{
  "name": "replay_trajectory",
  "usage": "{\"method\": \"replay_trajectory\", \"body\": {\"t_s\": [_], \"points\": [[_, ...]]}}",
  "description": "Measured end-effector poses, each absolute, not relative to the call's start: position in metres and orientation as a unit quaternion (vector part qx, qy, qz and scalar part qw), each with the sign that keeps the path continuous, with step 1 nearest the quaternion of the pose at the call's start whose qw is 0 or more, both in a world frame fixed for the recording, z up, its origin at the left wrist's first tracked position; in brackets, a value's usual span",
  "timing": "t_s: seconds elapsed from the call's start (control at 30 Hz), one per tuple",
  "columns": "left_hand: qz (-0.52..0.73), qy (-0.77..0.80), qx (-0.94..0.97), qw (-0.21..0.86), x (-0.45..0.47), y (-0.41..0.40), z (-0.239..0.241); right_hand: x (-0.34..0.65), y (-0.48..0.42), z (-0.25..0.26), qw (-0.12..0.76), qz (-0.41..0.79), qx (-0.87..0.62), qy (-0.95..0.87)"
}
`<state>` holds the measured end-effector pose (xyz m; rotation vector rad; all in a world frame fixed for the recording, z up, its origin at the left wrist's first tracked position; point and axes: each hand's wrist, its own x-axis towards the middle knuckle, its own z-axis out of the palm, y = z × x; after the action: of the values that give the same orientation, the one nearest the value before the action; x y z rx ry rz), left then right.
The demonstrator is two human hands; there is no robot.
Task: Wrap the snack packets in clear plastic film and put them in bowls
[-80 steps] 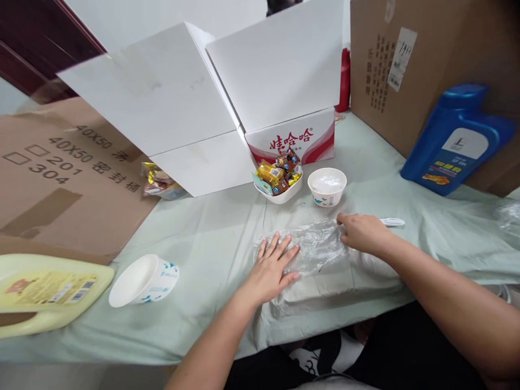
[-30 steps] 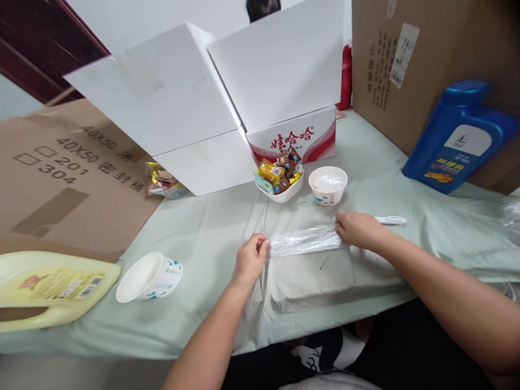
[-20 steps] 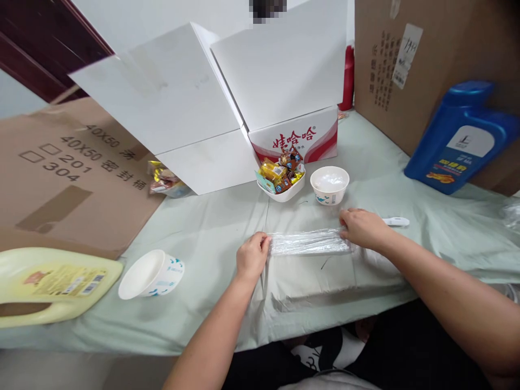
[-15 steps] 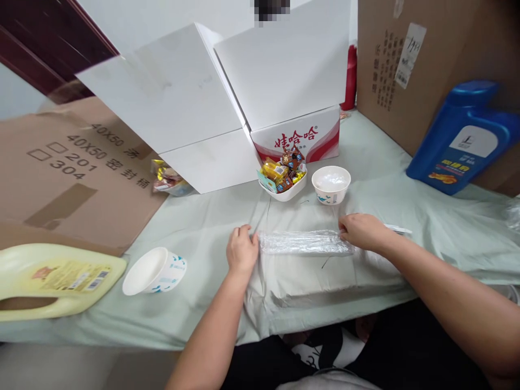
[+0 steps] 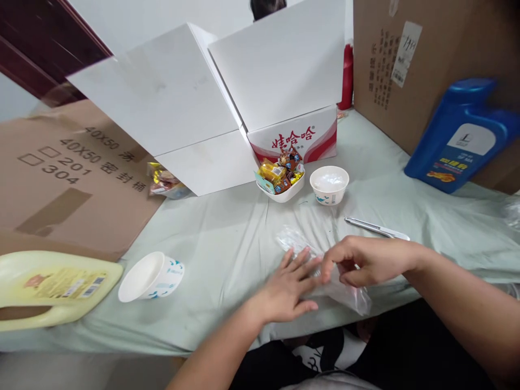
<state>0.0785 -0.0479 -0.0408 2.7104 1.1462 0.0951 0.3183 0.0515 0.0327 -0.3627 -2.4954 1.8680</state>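
A folded strip of clear plastic wrap (image 5: 303, 250) lies slanted on the pale green tablecloth (image 5: 211, 238) near the front edge. My left hand (image 5: 289, 286) lies flat on its near part, fingers spread. My right hand (image 5: 368, 260) is curled and pinches the wrap where it meets the left fingertips; a loose end of the wrap hangs below it. A white utility knife (image 5: 376, 228) lies just beyond my right hand.
A white bowl of wrapped snacks (image 5: 281, 179) and an empty paper bowl (image 5: 329, 184) stand before an open white carton (image 5: 227, 97). Another paper bowl (image 5: 149, 275) lies tipped by a yellow jug (image 5: 49, 287) at left. A blue jug (image 5: 461, 138) leans on a cardboard box (image 5: 426, 59) at right.
The wrap went from a spread sheet to a narrow folded strip held at both ends. Now both hands have come together nearer the table edge, the strip lies slanted, and the knife is uncovered.
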Motion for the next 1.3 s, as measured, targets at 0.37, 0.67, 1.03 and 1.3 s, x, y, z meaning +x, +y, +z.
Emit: {"method": "replay_trajectory", "body": {"t_s": [0.37,0.67,1.03,1.3], "points": [[0.070,0.332,0.918,0.207,0.083,-0.049,-0.034,0.289,0.069,-0.007,0.164,0.839,-0.181,-0.486],[0.044,0.350,0.919,0.175,0.084,-0.053,-0.034,0.262,0.062,-0.038,0.159,0.831,-0.252,-0.470],[0.215,0.364,0.902,0.091,0.065,-0.059,-0.022,0.262,0.060,-0.040,0.152,0.829,-0.235,-0.484],[0.221,0.382,0.895,0.059,0.063,-0.048,-0.030,0.262,0.057,-0.034,0.162,0.845,-0.246,-0.446]]}}
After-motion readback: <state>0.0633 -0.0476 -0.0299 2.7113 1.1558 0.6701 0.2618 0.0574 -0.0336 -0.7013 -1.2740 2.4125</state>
